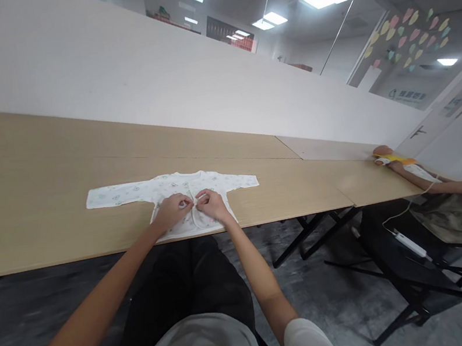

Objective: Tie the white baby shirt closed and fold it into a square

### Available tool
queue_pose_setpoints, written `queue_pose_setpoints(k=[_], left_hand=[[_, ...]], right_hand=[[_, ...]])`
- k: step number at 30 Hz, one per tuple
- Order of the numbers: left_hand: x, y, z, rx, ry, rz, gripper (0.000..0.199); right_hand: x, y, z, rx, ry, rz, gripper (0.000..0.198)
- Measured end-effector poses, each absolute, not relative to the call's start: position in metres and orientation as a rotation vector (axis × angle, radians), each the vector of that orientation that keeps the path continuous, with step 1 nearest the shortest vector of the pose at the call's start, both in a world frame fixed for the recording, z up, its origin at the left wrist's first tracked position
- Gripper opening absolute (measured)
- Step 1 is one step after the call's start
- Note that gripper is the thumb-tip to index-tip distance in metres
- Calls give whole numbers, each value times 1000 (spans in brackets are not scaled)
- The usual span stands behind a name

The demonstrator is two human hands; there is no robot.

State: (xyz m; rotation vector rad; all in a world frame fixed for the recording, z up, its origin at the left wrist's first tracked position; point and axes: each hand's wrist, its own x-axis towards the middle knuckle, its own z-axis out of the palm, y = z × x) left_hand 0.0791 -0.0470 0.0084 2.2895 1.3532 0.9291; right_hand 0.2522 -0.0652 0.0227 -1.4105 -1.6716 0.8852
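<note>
While the small white shirt (186, 185) lies face up on the tabletop (38, 187), its lower hem close to the near edge, both hands meet at its front opening. The left hand (174, 209) and the right hand (212, 203) each have thumb and fingertips drawn together, apparently pinching the fabric along the opening; whether a fastener sits between them is too small to tell. Risks, as judged from this arrangement: an uneven pull could misalign the two front edges, a loose pinch could let the thin cloth slip, and drawing toward the body could drag the hem over the edge. The garment is long-sleeved and scattered with small pale motifs; its sleeves extend flat to either side, and its lower front is partly covered by the hands. Beyond it rises a white partition (128, 66). Well apart, at right, another person's arm (459, 185) reaches toward a doll-like figure (382, 152) near a black chair (405, 262).
</note>
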Motion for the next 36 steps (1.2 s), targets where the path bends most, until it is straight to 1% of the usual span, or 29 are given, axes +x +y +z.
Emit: queue_pose_setpoints(k=[5,9,16,20,22,25,27,30,33,36], left_hand=[[80,-49,10,2403,1446,818,32],[81,-53,13,2499,1488,781,31],[84,-65,15,2644,1413,689,34],[81,-69,11,2655,1428,650,37],[78,-66,11,2621,1428,665,36],[69,-52,18,2604,1453,636,34],[59,-36,26,2621,1530,592,36],[39,-8,36,2577,1734,566,38],[15,15,38,2369,1972,558,38],[-4,26,35,2224,2089,527,40]], right_hand=[[256,-61,23,-1419,-1686,926,24],[259,-59,26,-1426,-1764,892,11],[258,-63,26,-1446,-1908,731,14],[256,-68,21,-1418,-2044,525,16],[258,-66,21,-1405,-2120,450,18],[269,-50,27,-1401,-2134,512,16],[280,-29,34,-1473,-2037,524,15],[297,6,43,-1700,-1910,374,17],[308,29,46,-1912,-1986,257,21],[313,39,45,-1996,-2120,112,28]])
